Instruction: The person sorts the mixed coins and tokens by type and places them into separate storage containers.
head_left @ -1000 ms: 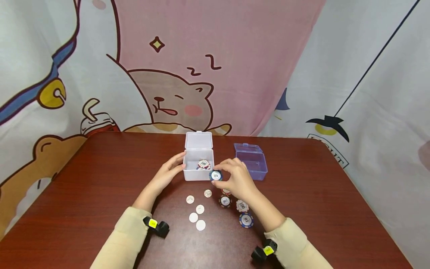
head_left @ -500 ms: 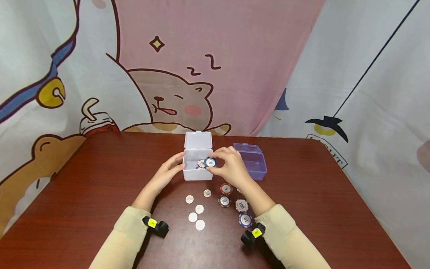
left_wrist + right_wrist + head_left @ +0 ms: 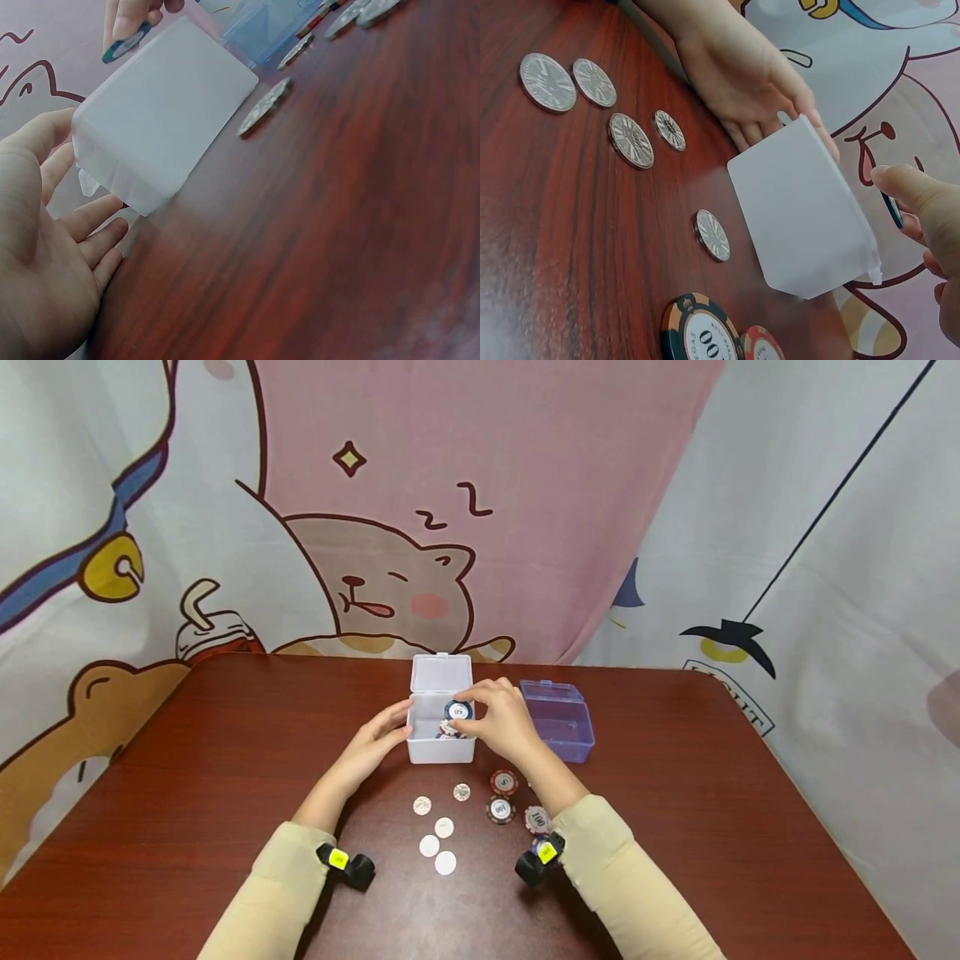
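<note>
An open white plastic box (image 3: pixel 441 752) stands on the table with its lid raised at the back. My left hand (image 3: pixel 369 746) touches its left side, thumb and fingers spread along the wall. Above the inside of the box, my right hand (image 3: pixel 501 724) pinches a dark blue-green poker chip (image 3: pixel 458 711) marked 50 between thumb and fingers. Other poker chips (image 3: pixel 448 734) lie in the box beneath it, partly covered by the thumb. In the left wrist view, the pinched chip (image 3: pixel 126 43) shows over the box's rim.
An open translucent purple-blue box (image 3: pixel 572 750) stands right of the white one. Silver coins (image 3: pixel 444 827) lie in front, several in all. To their right are a red chip (image 3: pixel 504 782), a black chip (image 3: pixel 500 810), a white chip (image 3: pixel 537 819) and a blue chip partly behind the right wrist camera.
My right hand has carried the poker chip from the white box's front right corner, left and back, over its inside. The left hand has stayed at the box's side.
</note>
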`<state>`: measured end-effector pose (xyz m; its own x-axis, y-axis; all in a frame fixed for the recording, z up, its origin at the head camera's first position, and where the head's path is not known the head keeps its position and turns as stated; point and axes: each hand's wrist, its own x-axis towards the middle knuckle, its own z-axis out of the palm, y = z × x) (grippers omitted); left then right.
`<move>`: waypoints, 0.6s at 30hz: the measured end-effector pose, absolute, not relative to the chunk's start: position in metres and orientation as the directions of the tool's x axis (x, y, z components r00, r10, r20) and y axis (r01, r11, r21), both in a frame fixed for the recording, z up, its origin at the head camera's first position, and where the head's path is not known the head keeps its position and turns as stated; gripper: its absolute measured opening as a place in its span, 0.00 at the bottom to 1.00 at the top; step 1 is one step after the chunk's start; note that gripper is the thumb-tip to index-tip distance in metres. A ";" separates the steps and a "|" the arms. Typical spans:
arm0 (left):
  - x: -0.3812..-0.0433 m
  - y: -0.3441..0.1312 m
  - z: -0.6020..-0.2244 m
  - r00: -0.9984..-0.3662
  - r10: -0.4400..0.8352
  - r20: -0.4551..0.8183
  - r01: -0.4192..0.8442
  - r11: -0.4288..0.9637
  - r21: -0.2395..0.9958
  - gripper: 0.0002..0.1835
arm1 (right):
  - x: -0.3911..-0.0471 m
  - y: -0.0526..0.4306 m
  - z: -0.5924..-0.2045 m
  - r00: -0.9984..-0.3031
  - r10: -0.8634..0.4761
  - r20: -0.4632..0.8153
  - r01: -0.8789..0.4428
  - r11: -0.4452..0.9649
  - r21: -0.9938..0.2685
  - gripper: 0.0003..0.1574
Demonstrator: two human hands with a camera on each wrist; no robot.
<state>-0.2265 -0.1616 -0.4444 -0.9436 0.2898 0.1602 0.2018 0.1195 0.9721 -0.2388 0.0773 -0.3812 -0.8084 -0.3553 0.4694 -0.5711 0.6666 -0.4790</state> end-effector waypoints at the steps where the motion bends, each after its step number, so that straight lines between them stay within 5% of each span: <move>1: -0.226 -0.162 -0.444 -0.943 0.292 0.161 0.203 0.119 0.972 0.28 | -0.240 0.076 -0.382 -0.811 -0.353 0.466 -0.567 0.670 -0.479 0.24; 18: -0.225 -0.161 -0.441 -0.947 0.291 0.135 0.181 0.136 0.974 0.28 | -0.252 0.069 -0.395 -0.863 -0.335 0.378 -0.493 0.723 -0.484 0.24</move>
<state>-0.2253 -0.1610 -0.4411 -0.9472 0.2907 0.1354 0.1810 0.1358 0.9741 -0.2524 0.0694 -0.3951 -0.8628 -0.3352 0.3785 -0.4932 0.7226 -0.4844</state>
